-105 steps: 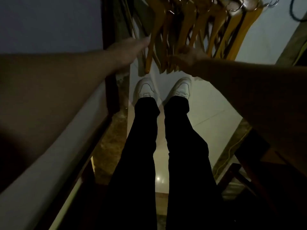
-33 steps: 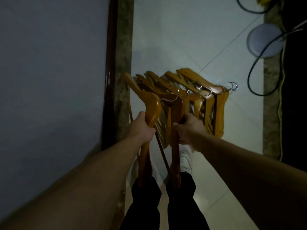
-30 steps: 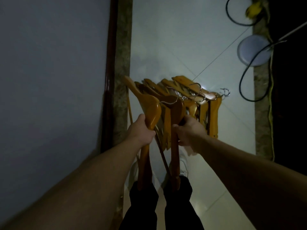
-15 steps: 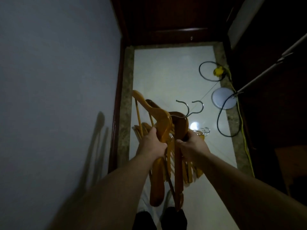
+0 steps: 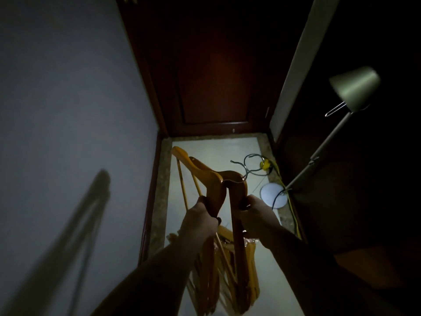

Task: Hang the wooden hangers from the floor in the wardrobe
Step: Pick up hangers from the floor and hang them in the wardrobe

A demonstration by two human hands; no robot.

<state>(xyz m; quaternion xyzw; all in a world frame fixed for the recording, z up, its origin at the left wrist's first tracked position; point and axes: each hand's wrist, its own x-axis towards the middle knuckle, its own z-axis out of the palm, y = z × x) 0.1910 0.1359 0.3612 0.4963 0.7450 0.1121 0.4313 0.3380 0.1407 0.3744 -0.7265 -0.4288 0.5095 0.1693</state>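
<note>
Floor lamp [image 5: 355, 87] stands near on your right, so a swung hanger end could knock it. Held hangers [image 5: 214, 183] hang above the floor pile [image 5: 227, 233], left hand [image 5: 200, 221] and right hand [image 5: 256, 215] each with a full grip round a wooden arm. Hooks [image 5: 242, 170] point forward and could tangle.

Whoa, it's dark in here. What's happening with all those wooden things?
A person stands in a narrow, dim space and grips wooden hangers with the left hand and the right hand, raised in front of them. A pile of hangers lies on the pale floor below. The held ones are not yet on any rail.
</note>
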